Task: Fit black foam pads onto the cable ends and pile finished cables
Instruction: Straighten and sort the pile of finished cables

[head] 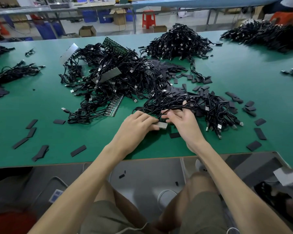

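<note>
While the left hand [139, 123] grips a small grey cable end [163, 126] low over the tabletop [91, 132], the right hand [181, 119] pinches the black cable [174, 108], both at 6 o'clock near the front edge. One foam pad [175, 135] lies just beside them at 5 o'clock. The big cable heap [118, 76] fills 11 to 12 o'clock; open green surface stretches at 9 o'clock, loose pads [31, 124] dotting it toward the near edge
</note>
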